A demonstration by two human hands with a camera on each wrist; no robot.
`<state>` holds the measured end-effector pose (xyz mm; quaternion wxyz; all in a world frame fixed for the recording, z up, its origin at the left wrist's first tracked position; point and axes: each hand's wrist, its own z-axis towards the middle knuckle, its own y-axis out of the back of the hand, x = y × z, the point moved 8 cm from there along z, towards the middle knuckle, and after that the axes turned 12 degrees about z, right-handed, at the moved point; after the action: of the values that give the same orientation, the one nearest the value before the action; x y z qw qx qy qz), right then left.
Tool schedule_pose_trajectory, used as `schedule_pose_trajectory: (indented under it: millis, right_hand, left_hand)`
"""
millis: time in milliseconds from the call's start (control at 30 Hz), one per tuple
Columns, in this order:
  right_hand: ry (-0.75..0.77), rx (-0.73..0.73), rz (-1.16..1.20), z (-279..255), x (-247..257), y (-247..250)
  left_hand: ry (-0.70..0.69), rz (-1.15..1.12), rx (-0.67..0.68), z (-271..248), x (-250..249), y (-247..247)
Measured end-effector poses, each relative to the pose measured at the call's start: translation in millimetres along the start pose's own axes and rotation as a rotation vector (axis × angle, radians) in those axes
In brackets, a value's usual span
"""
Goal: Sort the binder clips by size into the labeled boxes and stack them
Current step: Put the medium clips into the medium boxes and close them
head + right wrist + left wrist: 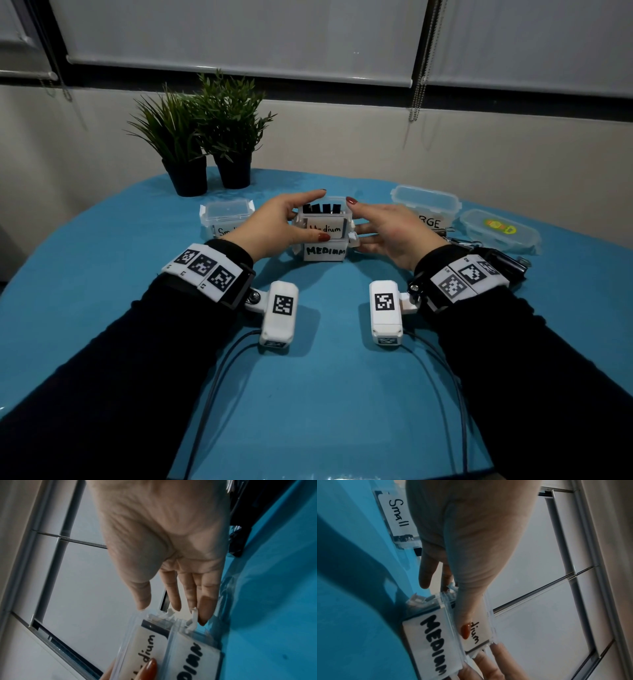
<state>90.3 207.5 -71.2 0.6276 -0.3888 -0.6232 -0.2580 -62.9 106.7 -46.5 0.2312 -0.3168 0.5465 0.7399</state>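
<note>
Two clear boxes are stacked mid-table. The upper box (325,226), hand-labelled "Medium" (476,632) (145,649), has no lid and shows black binder clips (322,208) standing inside. It sits on the lidded "MEDIUM" box (324,251) (435,642) (195,655). My left hand (318,214) (445,607) grips the upper box, thumb on its label and fingers curved over the back. My right hand (356,219) (171,614) lies against the stack's right side with straight fingers touching the white latches.
A lidded "Small" box (226,219) (397,513) stands to the left, a "LARGE" box (426,205) to the right. A loose lid with a sticker (500,231) and big loose clips (459,240) lie beside my right wrist. Two potted plants (205,144) stand behind.
</note>
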Motion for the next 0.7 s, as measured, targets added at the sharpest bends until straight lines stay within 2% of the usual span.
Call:
schedule_pose_trajectory:
  millis: [233,333,467,633,700]
  right_hand:
    - [-0.029,-0.055,-0.06,1,-3,4]
    - [-0.041,-0.043,-0.012,-2,-2,0]
    - [-0.039,-0.136,0.075,-4,1,5]
    - [0.021,-0.042,0.087,-11,12,-6]
    - [0.049,-0.046,0.09,-11,15,-7]
  left_hand:
    - [0.03,-0.011,0.005,1,4,-2]
    - [0.039,-0.011,0.006,0,3,-1]
    - [0.044,-0.01,0.007,0,2,-1]
    - [0.042,-0.021,-0.019,-1,-1,-1]
    - [0.047,-0.025,-0.017,-1,-1,-1]
